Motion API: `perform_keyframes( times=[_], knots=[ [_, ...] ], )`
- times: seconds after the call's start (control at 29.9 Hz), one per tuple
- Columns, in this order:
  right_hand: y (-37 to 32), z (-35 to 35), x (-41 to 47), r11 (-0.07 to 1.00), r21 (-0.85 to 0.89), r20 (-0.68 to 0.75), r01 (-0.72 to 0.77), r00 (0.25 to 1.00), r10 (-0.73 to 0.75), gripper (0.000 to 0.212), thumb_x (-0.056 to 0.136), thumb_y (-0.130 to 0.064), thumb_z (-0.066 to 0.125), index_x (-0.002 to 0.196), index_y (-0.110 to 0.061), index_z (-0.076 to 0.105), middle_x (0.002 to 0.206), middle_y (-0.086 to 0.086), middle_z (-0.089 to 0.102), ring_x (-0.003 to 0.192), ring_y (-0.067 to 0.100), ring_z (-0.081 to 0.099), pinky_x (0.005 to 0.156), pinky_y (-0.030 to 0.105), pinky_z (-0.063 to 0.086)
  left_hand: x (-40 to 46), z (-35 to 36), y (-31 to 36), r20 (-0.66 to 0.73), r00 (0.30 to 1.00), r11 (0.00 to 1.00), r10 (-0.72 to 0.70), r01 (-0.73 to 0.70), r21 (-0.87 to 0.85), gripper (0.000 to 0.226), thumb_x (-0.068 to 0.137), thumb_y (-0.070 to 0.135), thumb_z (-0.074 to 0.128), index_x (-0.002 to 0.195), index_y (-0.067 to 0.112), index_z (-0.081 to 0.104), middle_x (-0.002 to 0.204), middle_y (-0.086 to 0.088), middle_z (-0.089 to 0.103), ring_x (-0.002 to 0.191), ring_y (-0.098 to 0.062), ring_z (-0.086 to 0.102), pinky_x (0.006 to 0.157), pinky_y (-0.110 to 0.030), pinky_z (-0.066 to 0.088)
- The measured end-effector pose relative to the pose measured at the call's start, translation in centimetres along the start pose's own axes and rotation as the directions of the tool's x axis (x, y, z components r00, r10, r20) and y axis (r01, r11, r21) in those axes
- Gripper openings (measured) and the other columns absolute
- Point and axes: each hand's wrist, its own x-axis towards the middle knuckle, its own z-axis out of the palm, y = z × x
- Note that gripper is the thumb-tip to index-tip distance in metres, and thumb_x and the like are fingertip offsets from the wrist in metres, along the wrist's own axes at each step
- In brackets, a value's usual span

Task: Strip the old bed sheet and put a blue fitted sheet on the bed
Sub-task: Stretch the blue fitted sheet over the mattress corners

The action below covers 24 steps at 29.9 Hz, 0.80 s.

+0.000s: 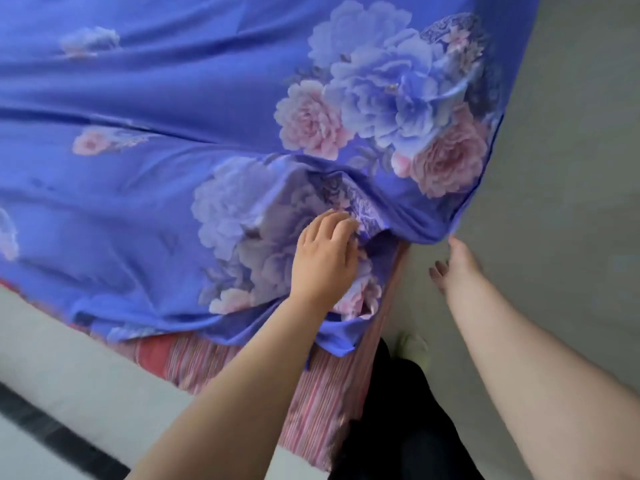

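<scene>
A blue fitted sheet (180, 109) with pink and lilac flowers covers most of the bed. Its corner is bunched and loose near the bed's corner, where a red-and-pink striped mattress cover (311, 393) shows below. My left hand (325, 258) rests on the bunched fabric with its fingers curled into a fold. My right hand (453, 265) is off the bed's side, thumb and forefinger pinching the sheet's hem where it hangs over the edge.
Grey floor (571, 168) lies to the right of the bed. A pale surface (69, 368) with a dark stripe runs along the lower left. My dark-trousered legs (398, 427) and a light slipper (414, 346) stand at the bed corner.
</scene>
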Motion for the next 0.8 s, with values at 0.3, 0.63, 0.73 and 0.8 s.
perform_keyframes(
  times=[0.3, 0.63, 0.73, 0.8],
  knots=[
    [16.1, -0.5, -14.1, 0.000, -0.277, 0.705, 0.961, 0.204, -0.679, 0.032, 0.087, -0.032, 0.058, 0.107, -0.007, 0.060, 0.102, 0.004, 0.057, 0.079, 0.018, 0.056, 0.075, 0.032, 0.049, -13.8, -2.7, -4.3, -0.247, 0.532, 0.586, -0.810, 0.752, -0.302, 0.071, 0.078, 0.044, 0.059, 0.135, 0.005, 0.042, 0.143, -0.017, 0.038, 0.136, -0.030, 0.029, 0.113, -0.044, 0.025],
    [24.4, 4.5, -18.9, 0.380, -0.825, 0.528, 0.419, 0.810, 0.255, 0.065, 0.084, -0.066, 0.048, 0.092, -0.004, 0.062, 0.073, 0.005, 0.065, 0.054, 0.010, 0.065, 0.046, 0.021, 0.046, -15.7, -6.6, -17.5, 0.546, 0.041, -0.498, -0.836, 0.358, -0.790, 0.070, 0.083, 0.072, 0.045, 0.127, 0.019, 0.056, 0.114, -0.001, 0.066, 0.081, -0.017, 0.065, 0.059, -0.024, 0.049],
    [25.8, 5.7, -20.1, 0.507, -0.828, 0.479, 0.240, 0.773, 0.416, 0.069, 0.083, -0.072, 0.040, 0.093, -0.008, 0.061, 0.087, 0.007, 0.071, 0.066, 0.016, 0.067, 0.048, 0.022, 0.044, -15.8, -7.7, -20.7, 0.605, 0.098, -0.550, -0.790, 0.324, -0.770, 0.050, 0.086, 0.058, 0.056, 0.114, 0.016, 0.061, 0.120, 0.003, 0.065, 0.104, -0.023, 0.065, 0.063, -0.024, 0.051],
    [27.4, 6.9, -20.9, 0.689, -0.724, 0.505, 0.032, 0.704, 0.499, 0.070, 0.084, -0.071, 0.041, 0.100, -0.006, 0.061, 0.092, 0.011, 0.071, 0.067, 0.018, 0.069, 0.043, 0.021, 0.046, -16.0, -7.8, -22.9, 0.662, 0.118, -0.588, -0.740, 0.362, -0.723, 0.052, 0.085, 0.048, 0.063, 0.119, 0.009, 0.061, 0.121, -0.007, 0.064, 0.111, -0.029, 0.061, 0.086, -0.036, 0.051]
  ],
)
